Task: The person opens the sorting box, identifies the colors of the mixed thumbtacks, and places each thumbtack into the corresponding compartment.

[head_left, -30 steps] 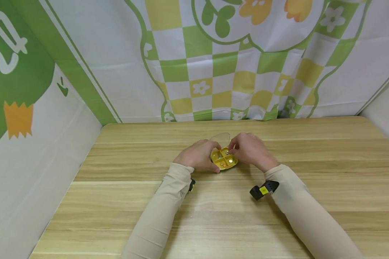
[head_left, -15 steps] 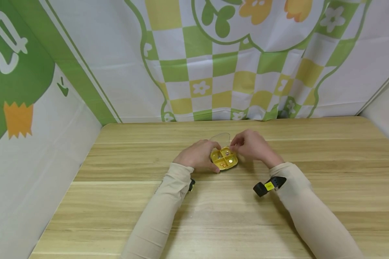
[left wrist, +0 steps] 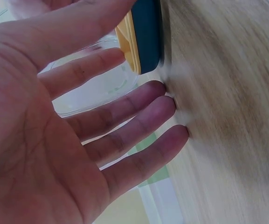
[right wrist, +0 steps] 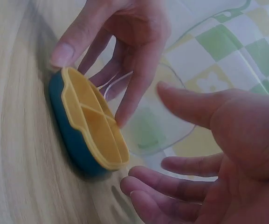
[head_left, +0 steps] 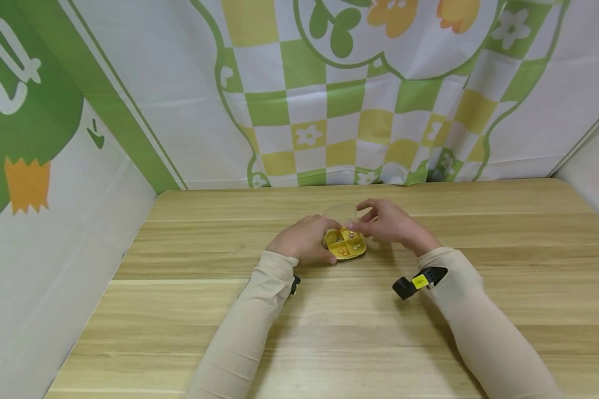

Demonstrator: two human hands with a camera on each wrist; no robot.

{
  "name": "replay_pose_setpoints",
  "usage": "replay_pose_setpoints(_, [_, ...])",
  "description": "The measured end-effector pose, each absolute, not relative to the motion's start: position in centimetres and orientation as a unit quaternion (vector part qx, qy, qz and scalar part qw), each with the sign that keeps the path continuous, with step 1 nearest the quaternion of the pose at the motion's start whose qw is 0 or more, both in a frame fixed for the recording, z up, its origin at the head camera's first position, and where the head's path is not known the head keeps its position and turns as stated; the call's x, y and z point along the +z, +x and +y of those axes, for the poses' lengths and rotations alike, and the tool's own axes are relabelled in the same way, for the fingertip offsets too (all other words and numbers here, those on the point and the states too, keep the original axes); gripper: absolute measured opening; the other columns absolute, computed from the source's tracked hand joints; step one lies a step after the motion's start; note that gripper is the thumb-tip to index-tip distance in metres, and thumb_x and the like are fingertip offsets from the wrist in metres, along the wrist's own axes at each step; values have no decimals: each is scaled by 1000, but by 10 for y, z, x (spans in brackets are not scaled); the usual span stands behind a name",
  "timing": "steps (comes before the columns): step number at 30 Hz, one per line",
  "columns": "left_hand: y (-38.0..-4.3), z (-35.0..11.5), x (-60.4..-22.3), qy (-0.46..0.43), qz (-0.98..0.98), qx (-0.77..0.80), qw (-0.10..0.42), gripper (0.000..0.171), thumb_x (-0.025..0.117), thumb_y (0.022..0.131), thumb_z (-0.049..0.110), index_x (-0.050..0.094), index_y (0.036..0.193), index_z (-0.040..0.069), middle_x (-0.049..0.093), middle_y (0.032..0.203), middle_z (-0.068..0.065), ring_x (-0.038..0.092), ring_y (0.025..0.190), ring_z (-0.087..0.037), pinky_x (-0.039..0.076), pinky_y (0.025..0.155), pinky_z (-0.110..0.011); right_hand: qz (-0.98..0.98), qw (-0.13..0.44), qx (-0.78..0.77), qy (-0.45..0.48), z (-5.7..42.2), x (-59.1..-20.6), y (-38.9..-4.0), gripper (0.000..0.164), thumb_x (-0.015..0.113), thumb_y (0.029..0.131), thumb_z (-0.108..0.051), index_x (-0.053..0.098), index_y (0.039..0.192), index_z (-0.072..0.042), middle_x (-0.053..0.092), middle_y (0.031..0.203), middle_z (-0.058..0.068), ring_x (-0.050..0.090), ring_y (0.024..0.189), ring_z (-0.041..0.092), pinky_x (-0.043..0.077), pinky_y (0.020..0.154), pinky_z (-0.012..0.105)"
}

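Observation:
A small pill box with a yellow four-part tray, dark teal base and raised clear lid stands on the table. Small shiny pieces, some orange, lie in its compartments. My left hand grips the box from the left, thumb at the near side and index finger at the far rim; the other fingers extend past it, tips at the tabletop. At the box's right, my right hand has its thumb apart from the fingers, the thumb tip overlapping the lid in the right wrist view. Nothing shows between its fingertips.
The wooden table extends around both arms. A printed curtain with green and yellow checks hangs along its back edge, and another printed sheet covers the left side. Black bands with yellow tags sit on both wrists.
My right hand has drawn back from over the tray's far right compartment and spread its thumb and fingers beside the lid. My left hand stays on the box.

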State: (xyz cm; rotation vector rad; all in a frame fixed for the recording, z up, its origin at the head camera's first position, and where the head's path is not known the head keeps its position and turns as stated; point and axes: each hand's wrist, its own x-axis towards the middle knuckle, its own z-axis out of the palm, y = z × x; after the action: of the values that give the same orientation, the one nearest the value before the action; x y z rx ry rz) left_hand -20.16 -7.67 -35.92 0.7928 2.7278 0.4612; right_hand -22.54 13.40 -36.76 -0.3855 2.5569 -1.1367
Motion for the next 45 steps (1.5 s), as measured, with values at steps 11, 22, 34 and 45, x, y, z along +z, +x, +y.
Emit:
replay_pose_setpoints(11, [-202,-73,-359,291,940,124,130,67,74,73,36,50,132,17,54,124,-1,47,116,-20,36,96,-33,852,193,-468,-130,132,-368,-226,73,44,84,-65,41,135,-14,57,111,17,61,91,26,50,74,37])
replay_pose_setpoints(22, [-198,-72,-359,271,944,142,124,74,74,71,44,47,134,19,52,125,-1,46,115,-18,37,93,-33,843,196,-484,-129,134,-369,-227,68,40,86,-65,52,123,-9,58,108,17,58,91,28,49,75,38])
replay_pose_setpoints(34, [-202,-77,-357,293,933,167,127,69,74,72,42,49,133,21,54,119,-1,46,105,-15,40,86,-31,848,193,-482,-108,134,-365,-226,75,38,84,-68,52,122,-6,53,120,15,60,95,27,49,76,37])
replay_pose_setpoints(45, [-200,-79,-353,200,965,146,90,60,80,53,56,55,91,17,55,83,6,52,73,-14,42,60,-31,839,201,-496,-105,135,-363,-226,74,35,87,-67,49,127,-7,52,121,18,61,97,30,50,76,40])
